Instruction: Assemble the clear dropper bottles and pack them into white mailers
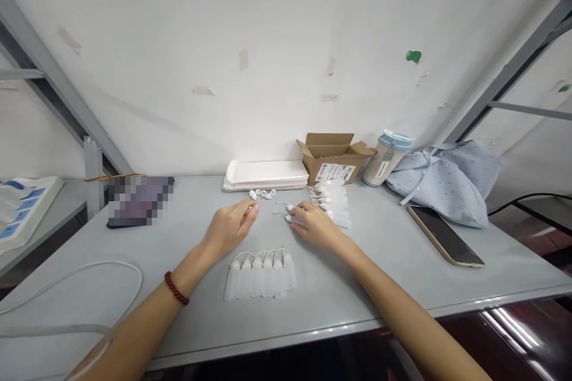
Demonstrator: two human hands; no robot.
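My left hand (231, 225) is over the grey table (134, 286), fingers pinched together on a small white cap near its fingertips. My right hand (313, 223) rests on the table with fingers curled on a small white squeeze bottle (291, 218). In front of my hands lies a row of several white capped bottles (261, 272) side by side. A pile of more bottles (333, 199) lies just right of my right hand. A few loose white caps (263, 193) sit beyond my left hand.
A stack of white trays (266, 174) and an open cardboard box (333, 158) stand by the wall. A lidded cup (385, 159), a blue cloth (447, 181) and a phone (444, 235) lie at right. Clear tubing (75, 297) loops at left.
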